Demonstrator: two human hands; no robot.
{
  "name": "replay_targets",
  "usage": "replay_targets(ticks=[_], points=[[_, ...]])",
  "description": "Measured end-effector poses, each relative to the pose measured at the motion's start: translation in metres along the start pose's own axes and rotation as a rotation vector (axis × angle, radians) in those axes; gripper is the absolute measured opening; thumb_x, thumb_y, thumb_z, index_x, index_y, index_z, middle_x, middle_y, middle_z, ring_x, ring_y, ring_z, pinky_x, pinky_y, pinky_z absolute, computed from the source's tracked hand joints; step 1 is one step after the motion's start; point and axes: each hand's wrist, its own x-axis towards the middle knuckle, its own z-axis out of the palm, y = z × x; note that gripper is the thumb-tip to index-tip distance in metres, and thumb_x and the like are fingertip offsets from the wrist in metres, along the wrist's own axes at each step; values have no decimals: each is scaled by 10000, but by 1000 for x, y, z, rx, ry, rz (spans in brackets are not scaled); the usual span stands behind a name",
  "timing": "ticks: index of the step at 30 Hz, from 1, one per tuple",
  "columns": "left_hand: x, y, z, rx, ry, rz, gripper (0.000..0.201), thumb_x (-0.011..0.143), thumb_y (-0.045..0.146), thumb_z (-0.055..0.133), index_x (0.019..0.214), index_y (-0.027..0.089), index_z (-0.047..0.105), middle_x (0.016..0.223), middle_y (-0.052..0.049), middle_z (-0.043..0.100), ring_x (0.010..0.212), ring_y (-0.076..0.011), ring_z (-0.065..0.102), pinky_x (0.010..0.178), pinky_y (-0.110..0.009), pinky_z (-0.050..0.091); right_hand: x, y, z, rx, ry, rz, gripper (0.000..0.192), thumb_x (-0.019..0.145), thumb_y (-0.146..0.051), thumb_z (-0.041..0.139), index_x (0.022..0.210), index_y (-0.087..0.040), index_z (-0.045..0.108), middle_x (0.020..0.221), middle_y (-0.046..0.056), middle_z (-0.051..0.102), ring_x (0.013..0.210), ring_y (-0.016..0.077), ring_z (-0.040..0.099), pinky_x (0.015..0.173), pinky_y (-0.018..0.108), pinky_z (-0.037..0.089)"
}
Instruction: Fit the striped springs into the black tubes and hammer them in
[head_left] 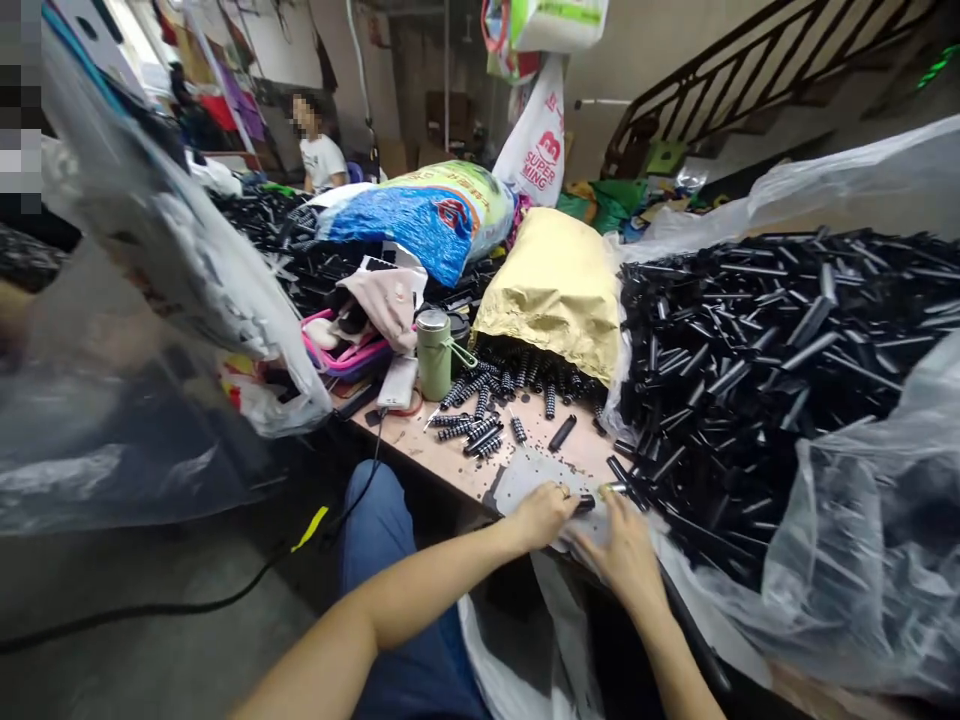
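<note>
My left hand point(544, 516) is closed around a short black tube point(585, 504) at the table's front edge; the tube's end sticks out past the fingers. Just to its right is my right hand point(626, 550), its thumb apart from the fingers, which touch or nearly touch a shiny dark piece; blur hides the exact contact. Under the hands lies a grey sheet point(525, 478) strewn with small black bits. Another black tube point(562, 433) lies alone behind it. Several black-and-white ridged rollers point(480, 430) are heaped farther back, some with thin pins.
A large pile of black tubes point(735, 370) in clear plastic fills the right side. A yellow sack point(555, 290), a green flask point(433, 355) and a white power bank point(397, 383) stand or lie behind. Plastic bags hang at left. A person point(322, 158) sits in the background.
</note>
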Motion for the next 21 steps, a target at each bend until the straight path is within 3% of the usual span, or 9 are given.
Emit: replay_targets(ticks=[3,6,9,11,13,17,19,21], points=[[-6,-11,-3,-23,1,127,287,921,154,402,1114,119,612,879,-109,637,825,-195,598,784,-320,464,-19,23,-15,-255,-7,244,438,897,-454,451,1045,-66,588,979,236,590,953,369,569,761,456,459],[-16,-14,-3,43,32,130,302,929,176,429,1182,178,593,993,-115,656,898,-201,591,855,-373,410,-36,27,-32,-296,-125,350,374,954,-368,339,881,-110,600,866,197,615,849,322,596,674,392,438],[-26,-12,-2,106,45,118,358,927,148,415,1249,216,557,1099,-109,657,989,-222,566,916,-440,351,-49,14,-50,-37,-174,421,393,984,-373,267,866,-163,577,745,98,627,697,234,611,603,312,402],[-30,-11,-2,112,48,107,389,922,131,407,1272,229,545,1129,-101,656,1033,-231,555,944,-463,327,-59,-2,-60,94,-110,455,423,999,-393,216,908,-177,568,702,64,622,641,206,608,579,287,377],[-34,-9,-1,111,48,84,406,918,126,406,1283,240,543,1154,-99,654,1073,-240,547,970,-484,311,-71,-18,-65,84,-71,468,434,1004,-403,197,950,-172,560,706,66,627,596,193,597,553,278,342],[-36,3,3,157,37,36,439,923,119,359,1321,214,517,1232,-121,626,1150,-254,532,1013,-510,301,-81,-37,-75,-23,-228,467,404,1000,-393,238,864,-175,549,640,51,611,469,165,531,500,265,249],[-35,14,8,197,26,26,450,936,172,347,1371,164,463,1330,-150,559,1240,-266,481,1059,-515,272,-76,-43,-86,15,-167,458,409,999,-406,229,873,-180,546,624,42,607,461,167,530,497,264,256],[-35,26,14,231,17,14,526,946,316,361,1421,92,380,1443,-188,433,1355,-291,359,1111,-514,212,-68,-54,-97,114,-25,429,424,997,-430,212,924,-185,549,637,41,614,494,181,563,506,266,307]])
